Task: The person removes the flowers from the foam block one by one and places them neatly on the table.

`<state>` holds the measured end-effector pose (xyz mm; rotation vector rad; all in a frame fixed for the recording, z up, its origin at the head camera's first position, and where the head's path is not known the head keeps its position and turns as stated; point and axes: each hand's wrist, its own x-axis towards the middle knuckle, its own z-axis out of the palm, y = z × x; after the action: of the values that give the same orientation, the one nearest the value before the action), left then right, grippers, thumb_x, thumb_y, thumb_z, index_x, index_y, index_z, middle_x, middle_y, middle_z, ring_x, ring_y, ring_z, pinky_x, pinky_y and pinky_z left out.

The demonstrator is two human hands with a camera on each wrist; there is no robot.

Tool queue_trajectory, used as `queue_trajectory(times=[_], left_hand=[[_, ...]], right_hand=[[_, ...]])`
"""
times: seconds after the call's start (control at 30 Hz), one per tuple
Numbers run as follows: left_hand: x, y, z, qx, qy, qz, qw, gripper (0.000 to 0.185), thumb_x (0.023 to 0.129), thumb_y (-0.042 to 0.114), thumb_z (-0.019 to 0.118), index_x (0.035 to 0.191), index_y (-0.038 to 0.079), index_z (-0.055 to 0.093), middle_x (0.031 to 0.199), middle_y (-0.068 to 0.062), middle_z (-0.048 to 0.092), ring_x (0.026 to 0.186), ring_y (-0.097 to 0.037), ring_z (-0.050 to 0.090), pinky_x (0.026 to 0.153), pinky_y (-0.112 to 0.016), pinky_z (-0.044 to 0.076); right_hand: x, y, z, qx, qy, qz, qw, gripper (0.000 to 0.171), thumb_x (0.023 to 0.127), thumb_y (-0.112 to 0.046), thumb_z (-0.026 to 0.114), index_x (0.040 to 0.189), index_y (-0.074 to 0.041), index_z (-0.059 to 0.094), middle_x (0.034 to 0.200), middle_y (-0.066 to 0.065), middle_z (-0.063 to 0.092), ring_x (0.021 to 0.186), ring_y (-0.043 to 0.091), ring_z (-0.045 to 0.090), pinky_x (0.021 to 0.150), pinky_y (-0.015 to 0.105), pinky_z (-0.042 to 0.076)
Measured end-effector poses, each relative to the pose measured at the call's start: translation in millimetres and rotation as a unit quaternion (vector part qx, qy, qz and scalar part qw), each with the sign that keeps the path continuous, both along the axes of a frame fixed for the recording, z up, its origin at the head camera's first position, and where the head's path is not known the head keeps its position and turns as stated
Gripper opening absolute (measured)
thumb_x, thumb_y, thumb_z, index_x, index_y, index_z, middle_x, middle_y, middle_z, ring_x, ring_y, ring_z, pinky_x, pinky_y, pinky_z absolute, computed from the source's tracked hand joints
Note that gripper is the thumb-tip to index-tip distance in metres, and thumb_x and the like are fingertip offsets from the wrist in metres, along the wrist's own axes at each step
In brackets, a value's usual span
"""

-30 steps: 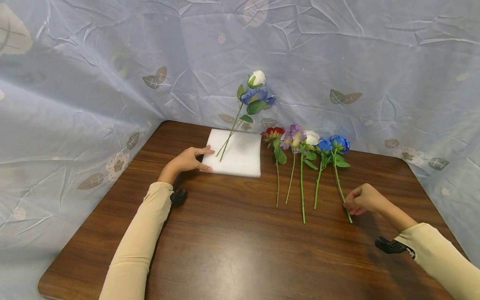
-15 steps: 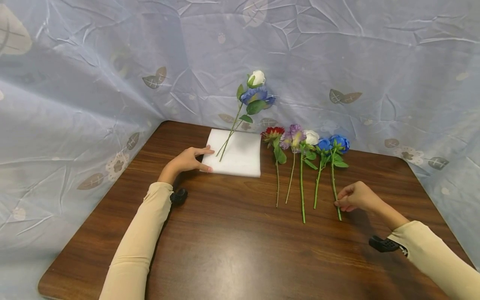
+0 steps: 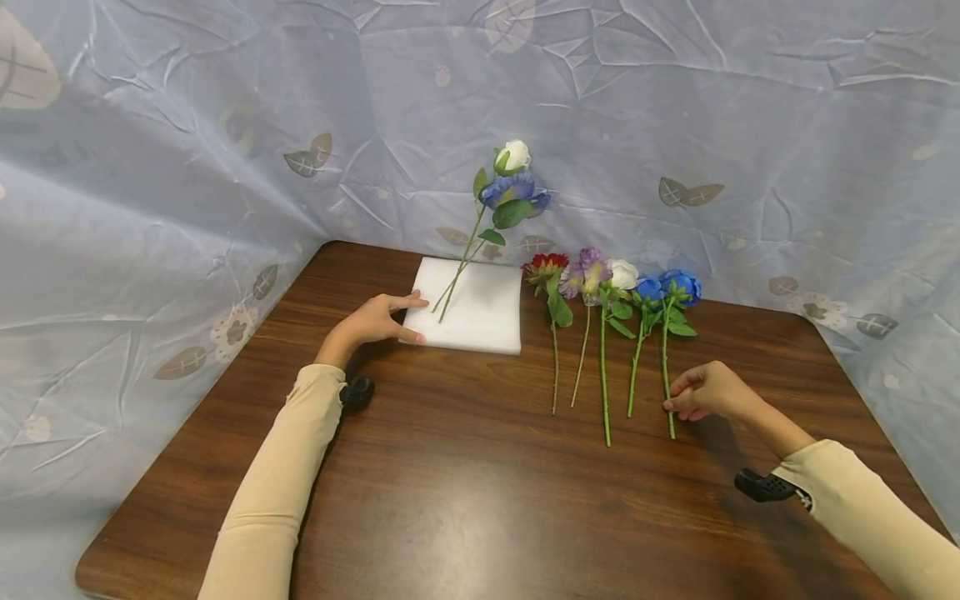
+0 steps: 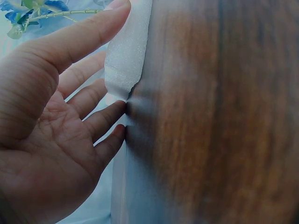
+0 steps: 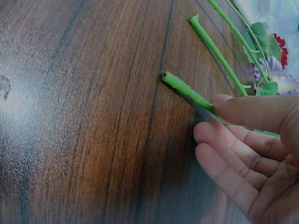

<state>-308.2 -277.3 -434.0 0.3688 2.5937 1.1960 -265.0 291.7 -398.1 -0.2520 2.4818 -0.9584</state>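
While the left hand (image 3: pixel 372 323) rests with straight fingers against the white foam block (image 3: pixel 472 307) near the table's (image 3: pixel 465 500) far edge, the right hand (image 3: pixel 708 392) pinches the lower stem of the blue flower (image 3: pixel 666 354), lying rightmost in the row toward the far right corner.

A makeshift craft corner, screened off for recording: a creased pale-blue plastic sheet printed with leaves (image 3: pixel 675 125) hangs close behind and beside the dark wood-grain table (image 3: pixel 465 483). On that table lie artificial flowers on green plastic stems (image 3: pixel 600 333), beside a white foam block (image 3: pixel 480 321).
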Motion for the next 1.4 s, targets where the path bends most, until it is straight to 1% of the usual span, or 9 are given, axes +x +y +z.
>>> queue_trajectory(times=[0.23, 0.53, 0.8, 0.97, 1.13, 1.27, 1.4], left_hand=[[-0.1, 0.1, -0.6, 0.001, -0.005, 0.005, 1.0000, 0.080, 0.081, 0.031, 0.088, 0.151, 0.016, 0.052, 0.168, -0.003, 0.025, 0.158, -0.035, 0.019, 0.127, -0.054, 0.023], [-0.1, -0.5, -0.9, 0.002, -0.007, 0.009, 0.9999, 0.080, 0.081, 0.031, 0.088, 0.151, 0.018, 0.052, 0.168, -0.002, 0.025, 0.158, -0.034, 0.019, 0.126, -0.053, 0.024], [-1.1, -0.2, -2.4, 0.001, -0.004, 0.011, 0.9999, 0.079, 0.081, 0.031, 0.088, 0.151, 0.019, 0.052, 0.168, -0.001, 0.026, 0.158, -0.033, 0.019, 0.126, -0.052, 0.024], [-0.7, -0.2, -2.0, 0.001, -0.002, 0.011, 0.9999, 0.078, 0.081, 0.030, 0.088, 0.151, 0.018, 0.053, 0.168, -0.002, 0.026, 0.158, -0.032, 0.019, 0.127, -0.052, 0.024], [-0.6, 0.3, -1.4, -0.004, -0.001, 0.007, 1.0000, 0.079, 0.082, 0.030, 0.087, 0.151, 0.017, 0.052, 0.168, -0.003, 0.025, 0.158, -0.034, 0.019, 0.126, -0.053, 0.024], [-0.3, 0.8, -0.3, -0.003, -0.003, 0.010, 0.9999, 0.079, 0.082, 0.030, 0.088, 0.151, 0.017, 0.052, 0.168, -0.003, 0.026, 0.157, -0.033, 0.020, 0.125, -0.052, 0.027], [0.1, 0.5, -0.1, 0.001, -0.005, 0.011, 0.9999, 0.079, 0.081, 0.029, 0.088, 0.151, 0.017, 0.053, 0.168, -0.003, 0.026, 0.158, -0.033, 0.020, 0.126, -0.052, 0.026]], right_hand=[[-0.2, -1.3, 2.9, 0.000, -0.006, 0.001, 1.000, 0.040, 0.089, -0.014, 0.079, 0.111, 0.016, 0.067, 0.086, 0.012, 0.077, 0.076, 0.023, 0.074, 0.070, 0.038, 0.064], [-1.9, -1.2, 3.3, -0.001, -0.009, 0.008, 1.000, 0.039, 0.090, -0.015, 0.079, 0.111, 0.016, 0.067, 0.086, 0.012, 0.077, 0.077, 0.023, 0.074, 0.070, 0.037, 0.064], [-3.4, 1.3, 3.5, 0.005, -0.010, 0.011, 1.000, 0.039, 0.092, -0.015, 0.076, 0.114, 0.016, 0.066, 0.090, 0.013, 0.076, 0.080, 0.025, 0.073, 0.072, 0.039, 0.064], [-3.8, 1.0, 6.0, 0.000, -0.009, 0.007, 1.000, 0.037, 0.092, -0.014, 0.076, 0.112, 0.015, 0.067, 0.089, 0.012, 0.075, 0.078, 0.023, 0.072, 0.072, 0.040, 0.064], [-5.8, -0.1, 8.9, 0.007, -0.002, -0.003, 1.000, 0.034, 0.091, -0.015, 0.078, 0.108, 0.013, 0.070, 0.087, 0.013, 0.076, 0.076, 0.021, 0.072, 0.072, 0.040, 0.064], [-8.6, -3.0, 13.7, 0.003, 0.009, -0.005, 1.000, 0.033, 0.090, -0.015, 0.078, 0.107, 0.013, 0.070, 0.086, 0.013, 0.076, 0.076, 0.022, 0.072, 0.072, 0.040, 0.064], [-13.6, -8.0, 20.7, 0.000, 0.023, 0.009, 1.000, 0.034, 0.091, -0.016, 0.077, 0.108, 0.013, 0.070, 0.086, 0.013, 0.077, 0.077, 0.021, 0.073, 0.072, 0.041, 0.064]])
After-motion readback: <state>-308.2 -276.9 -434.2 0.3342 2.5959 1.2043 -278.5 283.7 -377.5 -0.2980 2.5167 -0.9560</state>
